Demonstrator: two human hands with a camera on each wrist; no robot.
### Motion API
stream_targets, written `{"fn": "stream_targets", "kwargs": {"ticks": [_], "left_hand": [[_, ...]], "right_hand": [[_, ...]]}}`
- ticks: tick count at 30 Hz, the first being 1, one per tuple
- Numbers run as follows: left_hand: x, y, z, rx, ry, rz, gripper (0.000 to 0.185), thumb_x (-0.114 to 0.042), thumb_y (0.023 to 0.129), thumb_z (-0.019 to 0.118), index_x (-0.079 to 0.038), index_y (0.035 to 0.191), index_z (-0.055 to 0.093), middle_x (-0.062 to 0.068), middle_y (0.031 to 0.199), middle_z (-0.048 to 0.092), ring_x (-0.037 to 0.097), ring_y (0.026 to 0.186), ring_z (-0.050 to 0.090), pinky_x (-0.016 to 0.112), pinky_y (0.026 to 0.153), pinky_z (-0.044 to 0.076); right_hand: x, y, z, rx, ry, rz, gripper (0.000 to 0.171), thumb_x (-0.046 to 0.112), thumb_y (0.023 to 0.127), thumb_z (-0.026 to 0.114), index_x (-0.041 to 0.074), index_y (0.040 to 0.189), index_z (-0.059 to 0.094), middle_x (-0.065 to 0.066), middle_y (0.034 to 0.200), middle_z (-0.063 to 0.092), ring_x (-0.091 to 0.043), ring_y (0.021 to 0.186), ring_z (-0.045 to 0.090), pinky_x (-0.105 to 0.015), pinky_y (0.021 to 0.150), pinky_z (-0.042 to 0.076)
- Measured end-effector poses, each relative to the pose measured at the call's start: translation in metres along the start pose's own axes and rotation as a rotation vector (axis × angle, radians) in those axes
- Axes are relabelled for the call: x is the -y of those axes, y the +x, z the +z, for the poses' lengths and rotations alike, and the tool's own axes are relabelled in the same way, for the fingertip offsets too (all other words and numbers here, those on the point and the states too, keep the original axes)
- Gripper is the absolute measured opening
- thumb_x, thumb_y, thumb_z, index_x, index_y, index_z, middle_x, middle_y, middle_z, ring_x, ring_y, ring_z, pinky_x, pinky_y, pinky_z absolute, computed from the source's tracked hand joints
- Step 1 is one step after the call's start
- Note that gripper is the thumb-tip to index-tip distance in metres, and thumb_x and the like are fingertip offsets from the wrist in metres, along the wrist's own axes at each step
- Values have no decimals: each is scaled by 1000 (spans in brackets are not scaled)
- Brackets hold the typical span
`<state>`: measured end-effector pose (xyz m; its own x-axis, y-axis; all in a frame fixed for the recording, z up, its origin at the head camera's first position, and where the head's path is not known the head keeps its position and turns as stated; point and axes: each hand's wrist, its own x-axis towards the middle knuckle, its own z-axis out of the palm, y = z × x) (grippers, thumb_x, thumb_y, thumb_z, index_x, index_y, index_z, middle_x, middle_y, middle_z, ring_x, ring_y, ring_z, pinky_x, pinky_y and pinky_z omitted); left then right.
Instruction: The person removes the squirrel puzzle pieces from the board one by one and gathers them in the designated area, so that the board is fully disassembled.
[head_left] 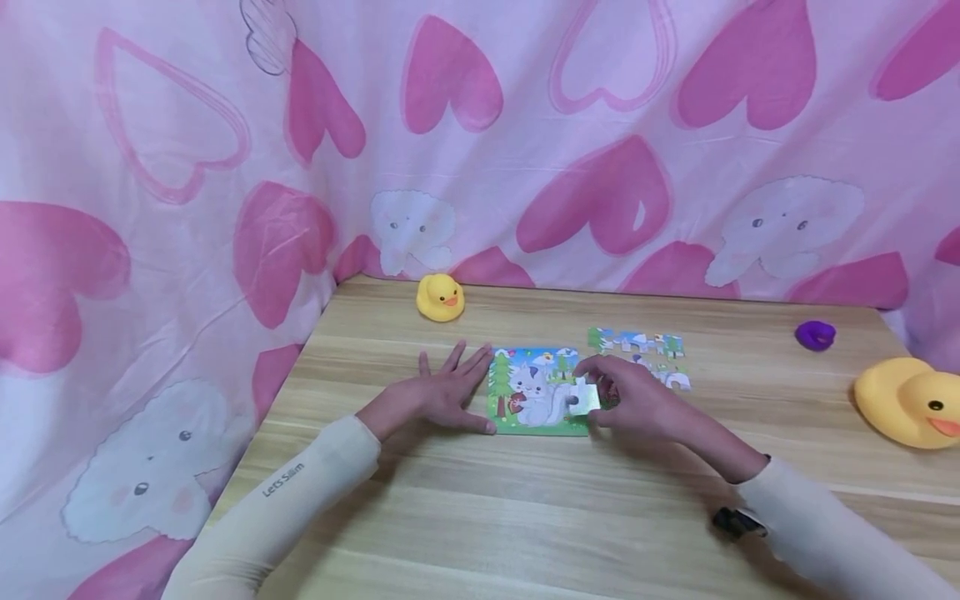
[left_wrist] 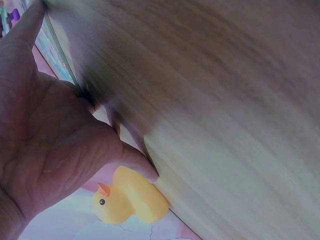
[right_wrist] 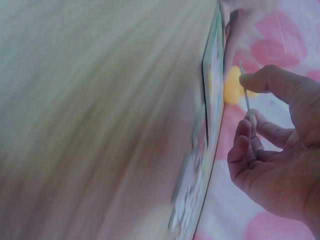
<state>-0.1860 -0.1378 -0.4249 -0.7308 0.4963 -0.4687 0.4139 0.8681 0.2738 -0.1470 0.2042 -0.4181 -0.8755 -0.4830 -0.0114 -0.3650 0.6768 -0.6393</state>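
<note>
Flat square puzzle board [head_left: 534, 392] lying on a pale wood-grain table [head_left: 525, 517], glossy cartoon print with a white cat and green trees. Left hand [head_left: 442, 393] flat on the wood, fingers straight and fanned out, thumb touching the board's left edge. Right hand [head_left: 633, 398] hovering over the board's right side, thumb and fingertips pinching a thin flat puzzle piece [head_left: 583, 397], pale green and white; seen edge-on in the right wrist view [right_wrist: 246, 95], held just off the board face [right_wrist: 214, 100]. Loose pieces [head_left: 637, 350] scattered just behind the right hand, partly hidden by it. Small smooth rubber duck [head_left: 439, 297] near the back edge, also showing past the left palm [left_wrist: 129, 196]. Bigger duck [head_left: 909, 402] at far right, with a little purple toy [head_left: 815, 335] behind it. Pink heart-print cloth [head_left: 480, 142] draped all around, soft folds, pale elephants on it.
</note>
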Motion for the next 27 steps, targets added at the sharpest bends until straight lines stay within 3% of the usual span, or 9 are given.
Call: {"fn": "stream_targets", "kwargs": {"ticks": [14, 27], "left_hand": [[1, 1, 0, 8, -7, -4, 125, -85, 83, 64, -33, 170, -11, -13, 179, -17, 28, 165, -23, 84, 119, -11], [0, 0, -3, 16, 0, -12, 125, -84, 84, 64, -33, 170, -10, -14, 178, -17, 29, 165, -23, 83, 120, -12]], "right_hand": [[-30, -42, -47, -32, -52, 0, 59, 6, 81, 88, 10, 134, 63, -3, 116, 68, -18, 96, 59, -27, 73, 56], [-68, -73, -68, 8, -153, 110, 57, 10, 83, 88, 10, 135, 64, -2, 109, 69, -18, 99, 64, -27, 77, 59]]}}
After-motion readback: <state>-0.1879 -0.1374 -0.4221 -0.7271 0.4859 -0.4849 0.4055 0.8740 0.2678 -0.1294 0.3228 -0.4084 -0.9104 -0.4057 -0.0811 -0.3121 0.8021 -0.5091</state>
